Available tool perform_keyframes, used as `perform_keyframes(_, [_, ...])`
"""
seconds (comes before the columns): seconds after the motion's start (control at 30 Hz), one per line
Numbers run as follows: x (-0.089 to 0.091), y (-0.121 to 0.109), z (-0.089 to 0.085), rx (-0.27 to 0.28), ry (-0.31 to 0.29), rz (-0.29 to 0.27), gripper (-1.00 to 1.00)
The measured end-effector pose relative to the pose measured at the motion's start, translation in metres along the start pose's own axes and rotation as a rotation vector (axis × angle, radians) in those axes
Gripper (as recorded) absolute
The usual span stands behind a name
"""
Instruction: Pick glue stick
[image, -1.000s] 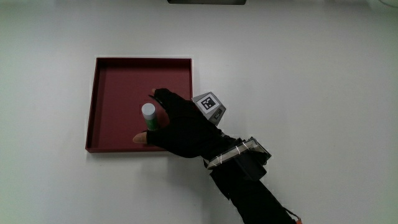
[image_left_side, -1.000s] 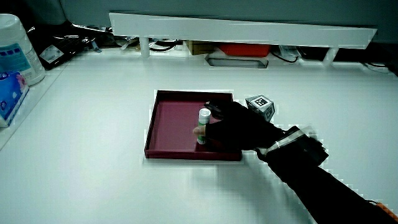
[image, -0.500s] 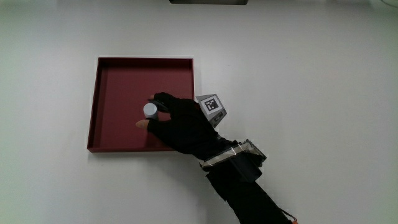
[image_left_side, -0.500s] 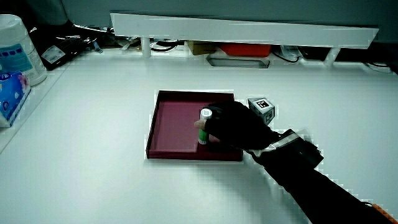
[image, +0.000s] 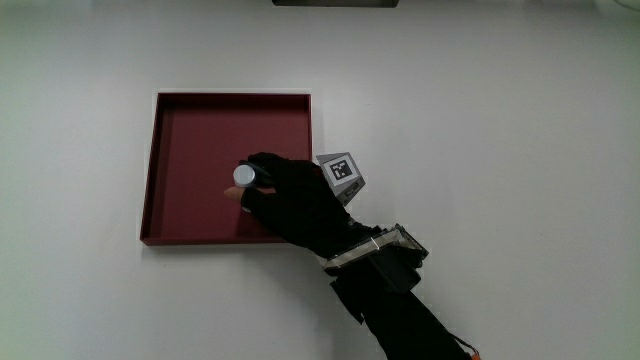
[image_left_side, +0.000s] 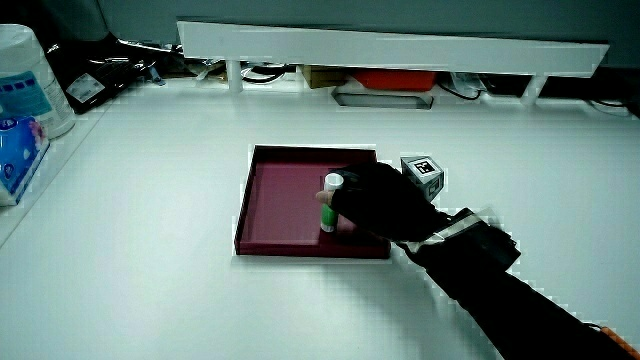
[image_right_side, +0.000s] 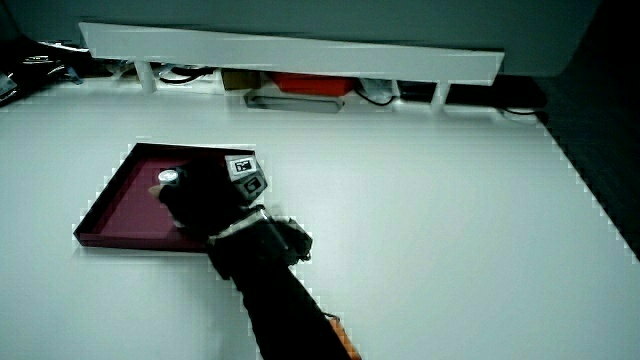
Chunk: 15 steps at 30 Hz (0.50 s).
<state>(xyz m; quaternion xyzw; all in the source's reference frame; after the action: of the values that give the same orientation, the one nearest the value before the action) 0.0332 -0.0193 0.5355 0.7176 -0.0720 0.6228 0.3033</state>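
Note:
A glue stick (image: 243, 177) with a white cap and green body (image_left_side: 327, 210) stands upright inside the dark red tray (image: 185, 125). The gloved hand (image: 290, 200) reaches over the tray's near corner and its fingers are closed around the stick. In both side views the hand (image_left_side: 375, 200) (image_right_side: 195, 205) wraps the stick, whose cap (image_right_side: 168, 177) shows above the fingers. The patterned cube (image: 339, 170) sits on the back of the hand. I cannot tell whether the stick's base touches the tray floor.
A low white partition (image_left_side: 390, 48) runs along the table's edge farthest from the person, with a red object (image_left_side: 392, 79) under it. A white canister (image_left_side: 25, 75) and a blue packet (image_left_side: 15, 150) stand at the table's edge in a side view.
The hand with the glue stick has shifted a little farther from the person within the tray, and its fingers have closed more tightly around the stick.

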Motion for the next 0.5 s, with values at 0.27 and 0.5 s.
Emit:
perform_keyframes(0.27, [-0.016, 0.000, 0.015, -0.006, -0.016, 0.099, 1.00])
perform_keyframes(0.5, [-0.054, -0.014, 0.053, 0.028, 0.013, 0.155, 1.00])
